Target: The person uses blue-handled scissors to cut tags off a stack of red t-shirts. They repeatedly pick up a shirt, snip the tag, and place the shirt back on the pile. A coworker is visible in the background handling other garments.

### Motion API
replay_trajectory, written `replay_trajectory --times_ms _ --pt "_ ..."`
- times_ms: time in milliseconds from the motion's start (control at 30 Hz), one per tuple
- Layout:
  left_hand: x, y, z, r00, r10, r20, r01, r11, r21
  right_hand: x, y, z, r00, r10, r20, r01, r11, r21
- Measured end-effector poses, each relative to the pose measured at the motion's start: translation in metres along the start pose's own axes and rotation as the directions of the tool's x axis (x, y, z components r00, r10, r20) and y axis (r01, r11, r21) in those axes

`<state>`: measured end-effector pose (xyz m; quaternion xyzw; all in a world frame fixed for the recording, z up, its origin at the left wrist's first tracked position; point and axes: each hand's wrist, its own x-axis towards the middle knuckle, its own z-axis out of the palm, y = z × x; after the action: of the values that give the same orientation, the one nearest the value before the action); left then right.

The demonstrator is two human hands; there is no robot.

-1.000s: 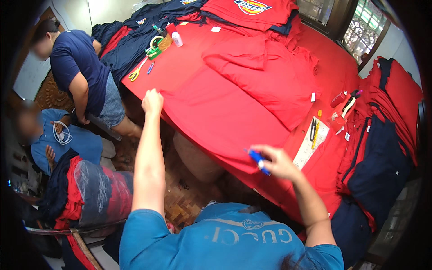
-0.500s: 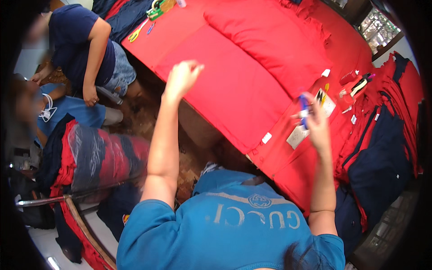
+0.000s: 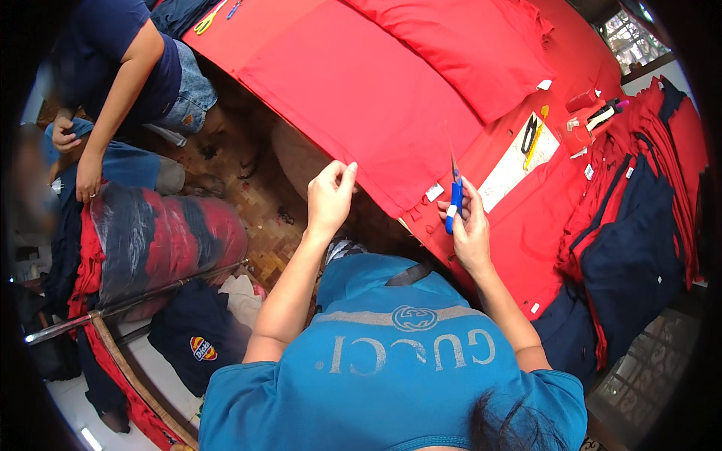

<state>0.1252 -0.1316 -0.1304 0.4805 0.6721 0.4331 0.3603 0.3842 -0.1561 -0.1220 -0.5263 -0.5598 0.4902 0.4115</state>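
My left hand point(image 3: 329, 201) is closed in a pinch at the near edge of the red cloth point(image 3: 353, 98). What its fingertips hold, if anything, cannot be made out. To its right, my right hand point(image 3: 472, 229) grips blue-handled thread snips point(image 3: 456, 204), the thin pointed blade tilted up and away from me. Both hands are over the near side of the table, apart from each other. A small white label point(image 3: 434, 192) lies at the cloth's corner, close to the snips. Beyond, a folded red piece point(image 3: 459, 52) rests on top of the spread cloth.
Black snips point(image 3: 530, 134) and a yellow tool point(image 3: 536, 139) lie on white card point(image 3: 505, 179). A red holder point(image 3: 580, 135) stands behind. Red and navy garments point(image 3: 632, 240) hang at right. At left are a person point(image 3: 124, 75), a wrapped bundle point(image 3: 169, 240) and a metal rail point(image 3: 135, 304).
My left hand has come down and right to the cloth's near edge. The right hand, with the snips, has moved left and nearer me. The other person now reaches to the wrapped bundle.
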Motion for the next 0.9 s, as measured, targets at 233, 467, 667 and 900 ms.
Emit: replay_trajectory --times_ms 233,467,667,900 --pt "-0.041 -0.001 0.036 0.895 -0.176 0.410 0.399 0.727 -0.558 -0.030 -0.024 0.038 0.927 0.091 0.364 -0.175 0.963 0.204" --pt "-0.027 0.015 0.026 0.928 -0.116 0.355 0.291 0.821 -0.491 0.005 -0.001 0.022 0.988 -0.124 -0.089 0.131 0.988 0.083" --pt "0.009 0.030 0.013 0.915 -0.180 0.362 0.388 0.640 -0.663 -0.017 -0.027 0.041 0.920 0.053 0.388 -0.136 0.972 0.191" --pt "0.005 0.045 0.005 0.896 -0.123 0.427 0.420 0.547 -0.724 -0.029 -0.041 0.014 0.969 -0.119 0.214 0.186 0.927 -0.326"
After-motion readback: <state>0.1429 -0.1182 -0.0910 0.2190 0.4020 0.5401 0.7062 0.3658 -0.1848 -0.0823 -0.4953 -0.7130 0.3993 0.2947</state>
